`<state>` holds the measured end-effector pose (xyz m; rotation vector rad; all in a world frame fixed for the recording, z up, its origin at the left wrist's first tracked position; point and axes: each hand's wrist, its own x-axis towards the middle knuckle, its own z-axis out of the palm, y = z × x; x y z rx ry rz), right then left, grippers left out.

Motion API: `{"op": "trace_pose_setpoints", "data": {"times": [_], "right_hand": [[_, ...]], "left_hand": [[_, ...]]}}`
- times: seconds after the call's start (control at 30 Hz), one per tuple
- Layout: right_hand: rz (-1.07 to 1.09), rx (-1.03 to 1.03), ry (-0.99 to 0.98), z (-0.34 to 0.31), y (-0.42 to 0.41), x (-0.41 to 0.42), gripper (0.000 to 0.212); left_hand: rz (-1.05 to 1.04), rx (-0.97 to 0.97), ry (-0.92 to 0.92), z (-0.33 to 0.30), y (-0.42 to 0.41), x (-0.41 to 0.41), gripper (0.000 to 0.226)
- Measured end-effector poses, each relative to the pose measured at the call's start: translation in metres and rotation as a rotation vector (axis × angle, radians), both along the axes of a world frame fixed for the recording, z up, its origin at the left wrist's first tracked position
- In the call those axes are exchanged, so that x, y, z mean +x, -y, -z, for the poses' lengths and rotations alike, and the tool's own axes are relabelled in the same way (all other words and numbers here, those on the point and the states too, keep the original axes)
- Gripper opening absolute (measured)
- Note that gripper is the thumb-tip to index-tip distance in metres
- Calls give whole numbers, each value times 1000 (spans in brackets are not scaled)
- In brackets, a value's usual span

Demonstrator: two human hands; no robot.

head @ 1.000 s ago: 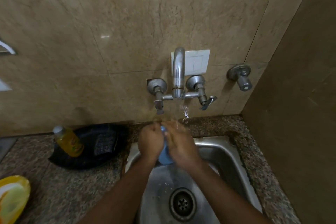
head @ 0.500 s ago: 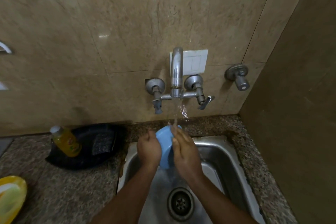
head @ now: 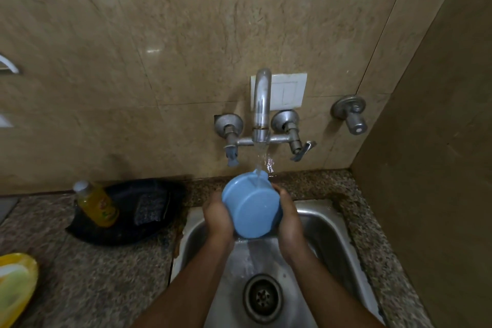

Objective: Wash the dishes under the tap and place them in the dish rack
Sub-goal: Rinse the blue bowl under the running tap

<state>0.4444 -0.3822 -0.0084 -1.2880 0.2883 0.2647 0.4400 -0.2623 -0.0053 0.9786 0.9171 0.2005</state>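
A blue bowl (head: 251,210) is held between the left hand (head: 217,217) and the right hand (head: 288,217), with its flat bottom turned toward the camera. The fingers of both hands are curled round the sides of the bowl, one hand on each side. The bowl is held up over the steel sink (head: 327,231), just under the tap (head: 262,104). Water (head: 259,165) is poured from the tap onto the top edge of the bowl, above the two hands. The drain (head: 263,298) is seen below the hands, near the wrists.

Away to the left of the left hand, a yellow bottle (head: 95,205) is leaned on a black tray (head: 125,224) on the speckled counter (head: 87,274). A dark scrub pad (head: 150,209) is laid in the same tray, between the bottle and the left hand. Far to the left, at the picture's edge, part of a yellow plate (head: 16,285) is seen. Behind the tap, a white switch plate (head: 288,92) is fixed on the wall.
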Motion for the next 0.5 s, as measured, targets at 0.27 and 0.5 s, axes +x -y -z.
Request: {"op": "trace_pose_setpoints", "data": {"times": [0.27, 0.5], "right_hand": [[-152, -42, 60, -11, 10, 37, 19], [-459, -325, 262, -6, 0, 49, 32]], "left_hand": [[247, 287, 23, -4, -20, -12, 28], [791, 990, 83, -24, -15, 9, 51]]}}
